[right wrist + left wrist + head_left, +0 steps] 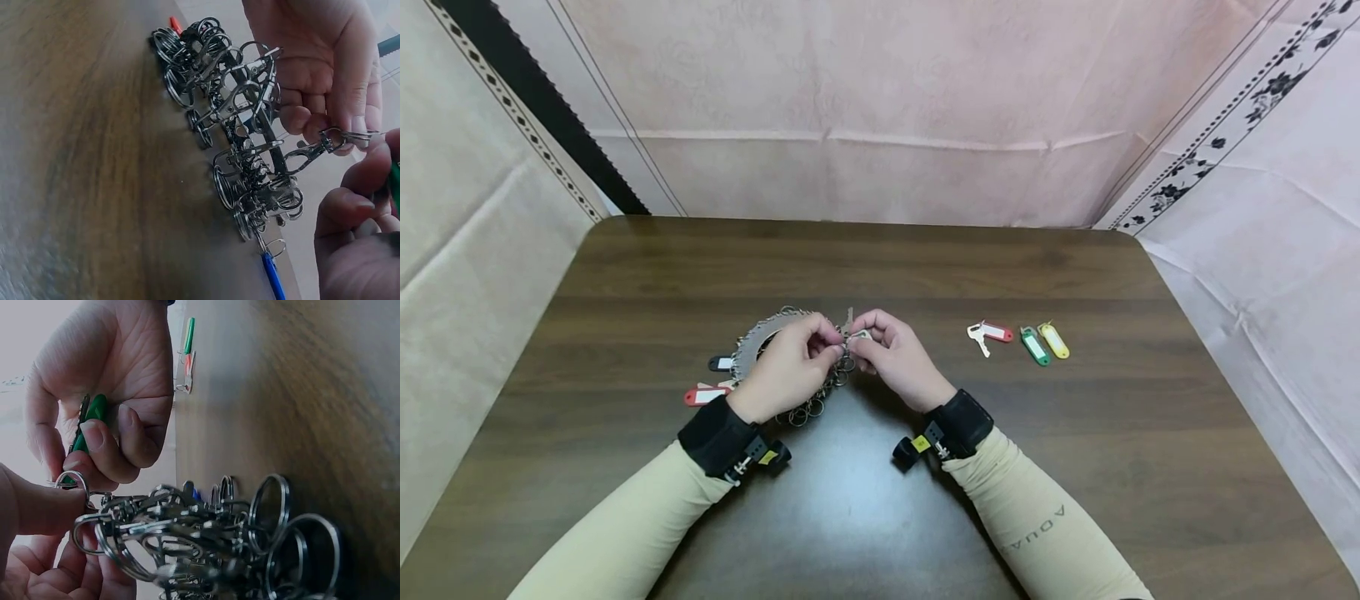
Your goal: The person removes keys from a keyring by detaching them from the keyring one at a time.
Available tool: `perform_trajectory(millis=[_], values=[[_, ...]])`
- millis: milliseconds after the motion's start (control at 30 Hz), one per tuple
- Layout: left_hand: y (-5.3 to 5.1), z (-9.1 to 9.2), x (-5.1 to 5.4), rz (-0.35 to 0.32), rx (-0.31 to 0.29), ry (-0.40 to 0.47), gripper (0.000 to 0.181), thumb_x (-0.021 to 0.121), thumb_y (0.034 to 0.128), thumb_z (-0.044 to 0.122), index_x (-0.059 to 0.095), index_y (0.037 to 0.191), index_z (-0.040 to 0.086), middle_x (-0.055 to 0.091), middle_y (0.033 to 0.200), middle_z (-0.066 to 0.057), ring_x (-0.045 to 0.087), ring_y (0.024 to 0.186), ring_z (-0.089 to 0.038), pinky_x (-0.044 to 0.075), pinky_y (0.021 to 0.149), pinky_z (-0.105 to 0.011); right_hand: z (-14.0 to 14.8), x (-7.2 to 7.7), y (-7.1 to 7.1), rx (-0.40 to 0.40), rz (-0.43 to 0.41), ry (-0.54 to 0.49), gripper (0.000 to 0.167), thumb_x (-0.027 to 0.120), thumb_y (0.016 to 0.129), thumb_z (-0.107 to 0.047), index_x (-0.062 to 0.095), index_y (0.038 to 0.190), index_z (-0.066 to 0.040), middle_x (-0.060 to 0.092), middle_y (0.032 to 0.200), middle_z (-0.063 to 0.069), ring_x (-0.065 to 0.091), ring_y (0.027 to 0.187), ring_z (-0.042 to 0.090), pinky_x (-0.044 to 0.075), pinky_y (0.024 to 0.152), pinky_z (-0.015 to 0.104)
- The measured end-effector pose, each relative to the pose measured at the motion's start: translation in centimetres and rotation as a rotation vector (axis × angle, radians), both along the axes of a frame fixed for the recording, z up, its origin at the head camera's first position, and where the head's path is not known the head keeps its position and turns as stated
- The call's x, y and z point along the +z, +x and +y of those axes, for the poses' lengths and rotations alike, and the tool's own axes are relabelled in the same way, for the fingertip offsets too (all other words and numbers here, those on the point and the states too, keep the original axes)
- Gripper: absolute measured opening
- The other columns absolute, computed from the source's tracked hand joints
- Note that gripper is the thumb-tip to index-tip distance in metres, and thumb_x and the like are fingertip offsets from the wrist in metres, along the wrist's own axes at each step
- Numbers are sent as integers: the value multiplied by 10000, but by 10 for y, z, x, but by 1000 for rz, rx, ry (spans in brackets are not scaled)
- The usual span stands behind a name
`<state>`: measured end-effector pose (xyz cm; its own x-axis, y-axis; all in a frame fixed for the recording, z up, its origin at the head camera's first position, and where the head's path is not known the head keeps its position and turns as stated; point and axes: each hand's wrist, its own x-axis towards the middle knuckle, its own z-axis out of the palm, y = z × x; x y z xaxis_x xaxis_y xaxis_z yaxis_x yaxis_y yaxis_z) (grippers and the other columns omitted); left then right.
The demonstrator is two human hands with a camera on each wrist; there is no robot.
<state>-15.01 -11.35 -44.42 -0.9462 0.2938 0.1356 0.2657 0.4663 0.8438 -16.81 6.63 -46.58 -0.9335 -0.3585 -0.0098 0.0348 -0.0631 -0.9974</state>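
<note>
My left hand (786,367) pinches a small split key ring (74,480) between thumb and fingers. A metal clasp (312,152) links that ring to a large grey hoop (748,354) crowded with several clasps and rings. Close on the right, my right hand (898,358) holds a green key tag (95,414) and a key (79,431) in its curled fingers, its fingertips at the same split ring. Whether the tag's own loop is threaded on the ring cannot be told.
A black tag (721,364) and a red tag (703,396) lie at the hoop's left side. To the right on the brown table (1150,467) lie a red tag (997,332) with a key (978,335), a green tag (1035,347) and a yellow tag (1055,341).
</note>
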Motion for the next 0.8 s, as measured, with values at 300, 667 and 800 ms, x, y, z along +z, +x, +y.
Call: perform_trajectory(millis=[300,667,800], values=[[-4,1,-3,32,26,-90,106,589,951,55,630,1049,66,612,872,-38,550,752,-173,454,677,-338,2,-3,-2,-19,25,62,142,592,923,-41,561,1061,-27,564,754,57,500,637,163,415,598,293],[-6,-3,-5,-2,65,-67,136,587,945,45,646,1062,84,638,897,-55,573,711,-159,470,625,-324,1,-8,-4,2,90,236,142,604,917,-54,587,1058,-52,616,823,131,560,654,193,481,644,331],[-5,-2,-4,-12,55,-43,160,588,940,34,641,1086,72,643,933,-64,593,738,-162,491,641,-324,1,-7,-4,-36,86,244,135,593,904,-41,591,1038,-56,618,799,131,568,657,205,484,639,305]])
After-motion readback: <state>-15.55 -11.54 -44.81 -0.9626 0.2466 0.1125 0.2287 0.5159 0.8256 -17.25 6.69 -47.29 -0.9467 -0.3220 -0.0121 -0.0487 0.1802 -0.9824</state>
